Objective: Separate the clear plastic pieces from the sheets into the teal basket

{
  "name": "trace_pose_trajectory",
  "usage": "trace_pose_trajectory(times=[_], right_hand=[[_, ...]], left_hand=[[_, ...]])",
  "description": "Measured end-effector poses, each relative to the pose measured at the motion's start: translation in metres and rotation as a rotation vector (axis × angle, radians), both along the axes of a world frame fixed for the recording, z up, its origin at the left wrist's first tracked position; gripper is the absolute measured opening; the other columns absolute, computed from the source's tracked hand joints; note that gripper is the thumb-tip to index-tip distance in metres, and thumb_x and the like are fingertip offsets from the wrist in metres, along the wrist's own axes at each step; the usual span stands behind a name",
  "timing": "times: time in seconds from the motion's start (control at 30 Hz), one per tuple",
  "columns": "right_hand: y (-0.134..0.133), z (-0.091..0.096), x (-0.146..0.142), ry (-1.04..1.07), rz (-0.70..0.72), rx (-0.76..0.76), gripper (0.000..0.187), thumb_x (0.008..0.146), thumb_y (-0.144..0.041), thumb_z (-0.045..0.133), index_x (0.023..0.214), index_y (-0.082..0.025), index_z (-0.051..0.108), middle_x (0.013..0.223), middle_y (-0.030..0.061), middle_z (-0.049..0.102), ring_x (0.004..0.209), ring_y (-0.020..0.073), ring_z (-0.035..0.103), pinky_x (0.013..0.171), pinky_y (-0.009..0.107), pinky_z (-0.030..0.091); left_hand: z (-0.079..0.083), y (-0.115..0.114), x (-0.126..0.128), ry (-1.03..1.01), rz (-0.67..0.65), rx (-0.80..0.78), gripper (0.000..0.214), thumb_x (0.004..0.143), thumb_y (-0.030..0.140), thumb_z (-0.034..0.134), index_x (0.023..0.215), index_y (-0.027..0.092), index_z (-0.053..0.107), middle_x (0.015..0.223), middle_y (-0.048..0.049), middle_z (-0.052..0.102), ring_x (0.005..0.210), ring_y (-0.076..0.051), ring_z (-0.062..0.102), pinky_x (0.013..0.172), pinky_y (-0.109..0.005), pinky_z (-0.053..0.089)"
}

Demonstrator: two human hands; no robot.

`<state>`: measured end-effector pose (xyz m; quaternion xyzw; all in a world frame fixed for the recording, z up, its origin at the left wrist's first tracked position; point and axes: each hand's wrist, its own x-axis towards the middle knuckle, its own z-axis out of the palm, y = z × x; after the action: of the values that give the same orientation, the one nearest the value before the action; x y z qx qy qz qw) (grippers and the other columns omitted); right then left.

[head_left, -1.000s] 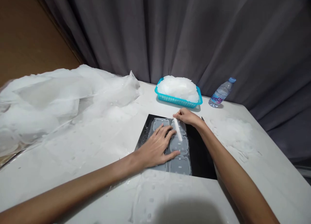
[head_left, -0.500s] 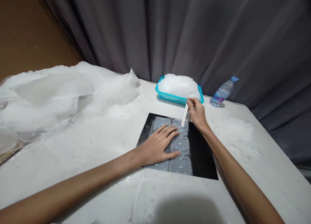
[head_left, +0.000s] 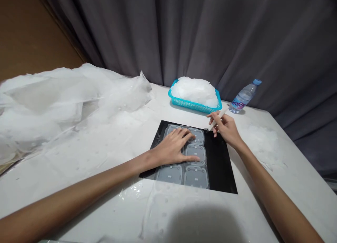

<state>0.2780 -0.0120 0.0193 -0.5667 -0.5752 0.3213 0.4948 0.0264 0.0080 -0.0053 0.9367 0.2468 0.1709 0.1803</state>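
A black rectangular mat (head_left: pixel 222 169) lies on the white table, with a clear plastic sheet of several grey rounded-square panels (head_left: pixel 196 177) on top. My left hand (head_left: pixel 172 147) rests over the upper left panels, fingers spread and thumb stretched to the right, covering part of them. Above the mat's upper right corner is my right hand (head_left: pixel 226 129), its fingers closed around a slim white stick (head_left: pixel 216 122). The stick slants down to the left, its lower end near the mat's top edge.
Behind the mat stands a blue basket (head_left: pixel 195 106) heaped with white film-like material (head_left: pixel 195 90). A water bottle (head_left: pixel 242 98) stands to its right. Large white translucent plastic (head_left: pixel 65 92) piles up at left, and thin clear pieces (head_left: pixel 260 144) lie at right. A grey curtain hangs behind.
My right hand has moved right with the stick, away from the upper right panel, and the stick has tilted. My left hand has shifted slightly up, uncovering the lower left panel.
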Motion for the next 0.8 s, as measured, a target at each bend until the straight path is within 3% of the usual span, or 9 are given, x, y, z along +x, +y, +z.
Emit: trace_pose_trajectory(times=[0.13, 0.2, 0.3, 0.37, 0.47, 0.53, 0.63, 0.7, 0.8], right_hand=[[-0.033, 0.006, 0.006, 0.087, 0.1, -0.074, 0.052, 0.092, -0.066, 0.065, 0.093, -0.016, 0.074, 0.085, 0.0083, 0.073, 0.073, 0.0208, 0.074, 0.064, 0.033, 0.063], [-0.048, 0.002, 0.001, 0.045, 0.154, -0.075, 0.04, 0.089, -0.057, 0.074, 0.086, -0.017, 0.074, 0.088, 0.0077, 0.075, 0.077, 0.0209, 0.074, 0.071, 0.034, 0.063], [-0.061, -0.004, -0.008, -0.063, 0.227, -0.086, 0.03, 0.091, -0.048, 0.076, 0.083, -0.019, 0.073, 0.081, 0.0038, 0.072, 0.068, 0.0174, 0.07, 0.064, 0.03, 0.06], [-0.063, -0.005, -0.012, -0.121, 0.276, -0.08, 0.031, 0.098, -0.047, 0.067, 0.085, -0.02, 0.074, 0.084, 0.0045, 0.072, 0.069, 0.017, 0.07, 0.063, 0.03, 0.059], [-0.063, -0.004, -0.01, -0.184, 0.354, -0.073, 0.033, 0.104, -0.042, 0.058, 0.087, -0.022, 0.078, 0.096, 0.0064, 0.074, 0.087, 0.0196, 0.072, 0.078, 0.033, 0.059], [-0.063, -0.003, -0.007, -0.218, 0.375, -0.097, 0.022, 0.1, -0.038, 0.066, 0.091, -0.023, 0.078, 0.1, 0.0052, 0.075, 0.095, 0.0208, 0.071, 0.083, 0.033, 0.056], [-0.064, -0.005, -0.005, -0.229, 0.302, -0.16, 0.012, 0.094, -0.036, 0.075, 0.097, -0.024, 0.075, 0.097, 0.0023, 0.074, 0.087, 0.0188, 0.069, 0.075, 0.03, 0.053], [-0.063, -0.006, -0.007, -0.216, 0.27, -0.167, 0.012, 0.095, -0.035, 0.073, 0.1, -0.024, 0.073, 0.095, 0.0013, 0.072, 0.082, 0.0169, 0.068, 0.072, 0.028, 0.052], [-0.061, -0.007, -0.011, -0.235, 0.312, -0.086, 0.009, 0.098, -0.031, 0.069, 0.102, -0.023, 0.072, 0.107, 0.0041, 0.07, 0.092, 0.0178, 0.069, 0.079, 0.029, 0.053]], left_hand=[[-0.003, 0.006, -0.001, 0.008, -0.03, -0.001, 0.068, 0.093, 0.073, 0.058, 0.139, 0.022, 0.059, 0.136, -0.0137, 0.06, 0.129, -0.035, 0.055, 0.11, -0.053, 0.045], [-0.004, 0.009, -0.001, -0.003, -0.029, -0.029, 0.069, 0.092, 0.074, 0.061, 0.14, 0.023, 0.058, 0.148, -0.0133, 0.056, 0.14, -0.036, 0.049, 0.116, -0.053, 0.042], [-0.005, 0.011, -0.001, 0.008, -0.024, -0.056, 0.076, 0.088, 0.078, 0.062, 0.141, 0.025, 0.058, 0.161, -0.0108, 0.048, 0.152, -0.037, 0.038, 0.126, -0.055, 0.032], [-0.005, 0.012, -0.001, 0.029, -0.012, -0.065, 0.079, 0.087, 0.081, 0.06, 0.143, 0.025, 0.058, 0.164, -0.0093, 0.045, 0.154, -0.036, 0.036, 0.129, -0.054, 0.028], [-0.005, 0.012, -0.001, 0.05, 0.001, -0.063, 0.08, 0.086, 0.082, 0.059, 0.143, 0.026, 0.06, 0.166, -0.0082, 0.043, 0.155, -0.035, 0.036, 0.129, -0.054, 0.028], [-0.005, 0.011, -0.001, 0.066, 0.006, -0.05, 0.081, 0.086, 0.083, 0.058, 0.143, 0.024, 0.061, 0.166, -0.0083, 0.043, 0.156, -0.035, 0.036, 0.129, -0.053, 0.029], [-0.006, 0.011, -0.001, 0.074, 0.014, -0.013, 0.085, 0.085, 0.085, 0.057, 0.144, 0.023, 0.061, 0.167, -0.0078, 0.043, 0.156, -0.034, 0.035, 0.13, -0.052, 0.028], [-0.006, 0.012, 0.0, 0.071, 0.016, 0.006, 0.088, 0.084, 0.087, 0.056, 0.144, 0.022, 0.061, 0.166, -0.0077, 0.043, 0.156, -0.033, 0.035, 0.131, -0.051, 0.026], [-0.008, 0.013, 0.001, 0.071, 0.011, 0.019, 0.09, 0.084, 0.087, 0.056, 0.143, 0.021, 0.062, 0.166, -0.0087, 0.043, 0.156, -0.031, 0.036, 0.132, -0.049, 0.024]])
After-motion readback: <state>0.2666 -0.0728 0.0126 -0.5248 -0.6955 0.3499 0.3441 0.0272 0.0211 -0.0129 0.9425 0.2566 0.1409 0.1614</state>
